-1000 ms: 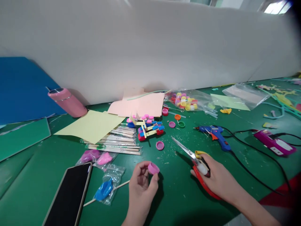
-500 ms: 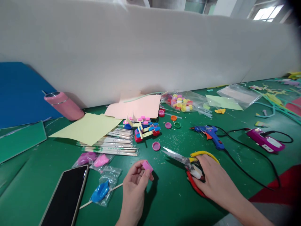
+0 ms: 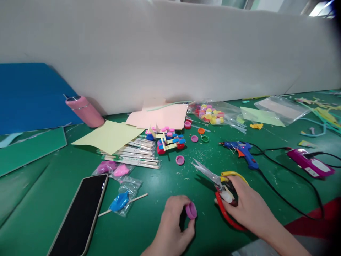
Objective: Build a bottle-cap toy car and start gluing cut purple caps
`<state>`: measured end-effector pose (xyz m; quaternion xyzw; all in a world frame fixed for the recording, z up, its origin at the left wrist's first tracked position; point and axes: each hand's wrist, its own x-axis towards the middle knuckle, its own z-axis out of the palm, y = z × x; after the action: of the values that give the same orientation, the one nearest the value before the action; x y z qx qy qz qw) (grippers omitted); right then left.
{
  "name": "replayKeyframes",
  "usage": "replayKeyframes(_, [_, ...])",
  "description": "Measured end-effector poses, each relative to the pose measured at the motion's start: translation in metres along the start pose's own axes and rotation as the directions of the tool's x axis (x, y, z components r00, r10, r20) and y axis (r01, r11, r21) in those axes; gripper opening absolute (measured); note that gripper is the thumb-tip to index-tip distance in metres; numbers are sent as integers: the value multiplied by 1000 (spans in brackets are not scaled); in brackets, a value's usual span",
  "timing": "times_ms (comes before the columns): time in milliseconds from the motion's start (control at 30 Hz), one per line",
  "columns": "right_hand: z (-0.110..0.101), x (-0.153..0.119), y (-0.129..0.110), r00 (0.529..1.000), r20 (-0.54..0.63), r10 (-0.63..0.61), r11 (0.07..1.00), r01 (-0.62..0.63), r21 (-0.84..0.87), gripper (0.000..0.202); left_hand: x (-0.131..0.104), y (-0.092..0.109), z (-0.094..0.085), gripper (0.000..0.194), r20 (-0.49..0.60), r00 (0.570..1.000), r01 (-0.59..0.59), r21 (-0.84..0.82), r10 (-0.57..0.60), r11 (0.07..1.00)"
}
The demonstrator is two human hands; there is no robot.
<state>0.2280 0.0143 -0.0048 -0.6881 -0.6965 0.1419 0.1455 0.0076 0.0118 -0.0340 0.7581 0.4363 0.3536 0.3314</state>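
At the left, a black-screened smartphone (image 3: pixel 80 217) lies on the green table (image 3: pixel 128 234); right of it is a blue soft lump (image 3: pixel 119 201) in a clear plastic bag, by a thin wooden stick. Next, at the near middle, the left hand (image 3: pixel 173 227) pinches a purple round plastic cap (image 3: pixel 191 210) between thumb and fingers. It should be light, fairly stiff and a little slippery — best taken by its rim. Farther right, the right hand (image 3: pixel 249 204) grips metal scissors with red and yellow handles (image 3: pixel 206 171), blades slightly parted; likely heavier, they are safest held by the handles. Beyond that hand lies a blue glue gun (image 3: pixel 245 153).
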Motion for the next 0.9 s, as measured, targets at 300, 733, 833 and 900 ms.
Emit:
replayKeyframes(300, [-2,0,-6,999,12,-45,995,44,88,30,-2,-1,-23,38,-206,977,108,226,-61,968])
replayKeyframes(733, [3,-7,-14,975,-99,-198,975,186,-121,41,65,38,-15,17,116,764,538,-658,-635,527])
replayKeyframes(833, [3,-6,-14,971,-108,-212,970,196,-141,41,64,36,-19,17,151,746,546,-696,-649,466])
replayKeyframes(900, [3,-6,-14,970,-105,-218,968,201,-151,41,64,33,-22,18,171,737,554,-707,-654,440])
